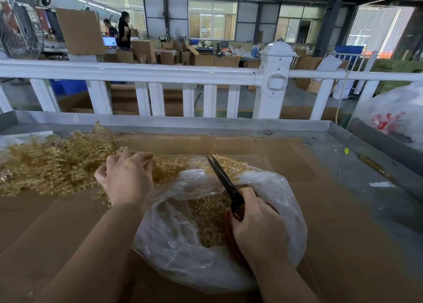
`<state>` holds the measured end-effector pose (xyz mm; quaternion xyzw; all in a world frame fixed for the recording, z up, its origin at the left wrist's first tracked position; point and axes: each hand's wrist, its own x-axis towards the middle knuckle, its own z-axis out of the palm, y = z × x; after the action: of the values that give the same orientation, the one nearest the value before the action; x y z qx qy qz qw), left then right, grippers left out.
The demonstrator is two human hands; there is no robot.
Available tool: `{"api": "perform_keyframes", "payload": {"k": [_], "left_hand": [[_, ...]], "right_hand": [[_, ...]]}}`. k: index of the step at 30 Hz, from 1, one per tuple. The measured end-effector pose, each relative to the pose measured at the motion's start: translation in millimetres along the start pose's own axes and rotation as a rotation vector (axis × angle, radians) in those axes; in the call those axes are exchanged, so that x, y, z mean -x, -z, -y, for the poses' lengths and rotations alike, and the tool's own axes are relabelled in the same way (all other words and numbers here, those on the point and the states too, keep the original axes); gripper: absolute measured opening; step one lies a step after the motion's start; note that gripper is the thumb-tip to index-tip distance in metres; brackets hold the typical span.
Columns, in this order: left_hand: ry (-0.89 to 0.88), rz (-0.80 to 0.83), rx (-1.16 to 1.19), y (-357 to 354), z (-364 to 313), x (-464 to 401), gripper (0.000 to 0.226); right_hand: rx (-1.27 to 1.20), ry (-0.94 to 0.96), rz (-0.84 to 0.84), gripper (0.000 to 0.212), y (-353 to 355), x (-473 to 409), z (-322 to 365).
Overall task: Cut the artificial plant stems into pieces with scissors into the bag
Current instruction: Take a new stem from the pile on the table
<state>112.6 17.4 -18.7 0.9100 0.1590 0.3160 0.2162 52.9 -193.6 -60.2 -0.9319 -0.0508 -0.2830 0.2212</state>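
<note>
A pile of golden artificial plant stems (52, 163) lies on the cardboard at the left. My left hand (126, 176) grips a bunch of these stems, which reach right over the rim of a clear plastic bag (183, 252). Cut golden pieces (210, 218) fill the bag's bottom. My right hand (258, 225) holds black scissors (223, 179) with reddish handles above the bag. The blades are slightly apart at the tips and point up toward the stem ends.
Flattened cardboard (320, 222) covers a grey metal table with a raised rim (343, 128). A white railing (137, 73) runs behind it. Another plastic bag (398, 115) stands at the right, with a yellow tag and a stick nearby. Two people stand far back left.
</note>
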Motion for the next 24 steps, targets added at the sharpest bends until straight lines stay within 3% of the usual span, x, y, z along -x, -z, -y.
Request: {"api": "perform_keyframes", "payload": {"k": [5, 10, 14, 17, 24], "left_hand": [[-0.025, -0.092, 0.239, 4.9, -8.3, -0.6, 0.025], [0.058, -0.067, 0.762, 13.6, -25.1, 2.7, 0.029], [0.180, 0.008, 1.083, 15.1, -38.1, 6.8, 0.045], [0.196, 0.028, 1.137, 12.5, -37.5, 7.6, 0.048], [0.259, 0.149, 0.939, 0.0, -19.0, -0.9, 0.042]], "right_hand": [[-0.002, 0.010, 0.004, 0.031, 0.7, 0.7, -0.4], [-0.020, 0.021, 0.014, 0.032, 1.6, 0.4, 0.3], [-0.018, 0.024, -0.003, 0.032, 2.3, 0.0, 0.2], [-0.032, 0.027, 0.000, 0.032, 2.4, 0.7, -0.3], [-0.038, 0.028, -0.017, 0.033, 1.3, 1.2, -0.9]]}}
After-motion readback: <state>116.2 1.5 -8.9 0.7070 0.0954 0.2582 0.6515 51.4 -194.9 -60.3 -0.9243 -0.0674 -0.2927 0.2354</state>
